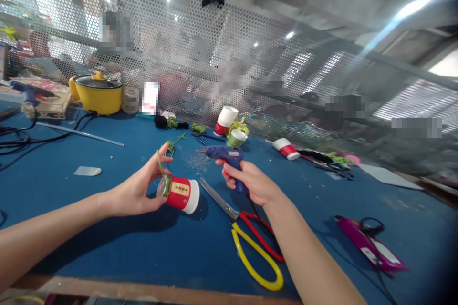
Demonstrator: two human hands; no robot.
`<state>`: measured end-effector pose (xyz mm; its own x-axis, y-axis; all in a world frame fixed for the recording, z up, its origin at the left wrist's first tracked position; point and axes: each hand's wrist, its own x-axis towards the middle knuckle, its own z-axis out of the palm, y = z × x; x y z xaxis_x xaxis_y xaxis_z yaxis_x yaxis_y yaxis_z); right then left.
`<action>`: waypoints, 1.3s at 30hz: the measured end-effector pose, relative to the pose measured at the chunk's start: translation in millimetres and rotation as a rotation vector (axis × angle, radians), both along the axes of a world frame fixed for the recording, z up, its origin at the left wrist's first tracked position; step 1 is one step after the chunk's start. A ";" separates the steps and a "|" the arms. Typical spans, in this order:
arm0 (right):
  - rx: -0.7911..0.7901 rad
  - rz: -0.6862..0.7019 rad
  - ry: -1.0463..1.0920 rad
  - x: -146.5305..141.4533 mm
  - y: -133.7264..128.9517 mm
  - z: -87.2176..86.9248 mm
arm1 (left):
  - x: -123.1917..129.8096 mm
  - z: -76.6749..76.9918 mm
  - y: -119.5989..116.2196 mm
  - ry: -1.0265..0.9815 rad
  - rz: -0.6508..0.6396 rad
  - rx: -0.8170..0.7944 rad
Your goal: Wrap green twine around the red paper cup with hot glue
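Observation:
My left hand [138, 190] holds a red and white paper cup [181, 193] tilted on its side, its wide rim to the right. Green yarn [167, 186] wraps the cup's base end, and a strand runs up over my raised fingers. In my right hand [254, 181] is a blue glue gun [223, 153], its nozzle pointing left, above and to the right of the cup and apart from it. Between the hands, large scissors [229, 210] with one red and one yellow handle lie open on the blue table [143, 257].
Farther back stand white-and-red cups [226, 119], a green-wrapped cup [236, 138] and yarn bundles [171, 122]. A yellow pot [100, 96], jar [130, 100] and another glue gun [32, 91] are at left. At right lie a tipped cup [286, 148] and a purple packet [370, 243] with cables.

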<state>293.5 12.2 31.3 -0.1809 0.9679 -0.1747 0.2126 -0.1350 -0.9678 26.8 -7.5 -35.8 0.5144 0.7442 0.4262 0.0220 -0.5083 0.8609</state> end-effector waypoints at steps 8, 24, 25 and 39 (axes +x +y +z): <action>0.067 -0.125 -0.362 21.0 39.0 -25.9 | 1.2 1.8 -0.8 0.011 0.009 -0.008; 0.670 0.320 -0.664 -68.9 -4.9 8.0 | 1.7 0.7 -2.1 -0.005 -0.017 0.009; 0.709 0.399 -0.645 -82.0 -12.8 11.4 | 1.5 1.3 -2.4 -0.006 -0.034 0.007; 0.542 0.290 -0.469 -82.7 -9.9 1.1 | 1.4 0.3 -2.3 -0.036 -0.065 -0.019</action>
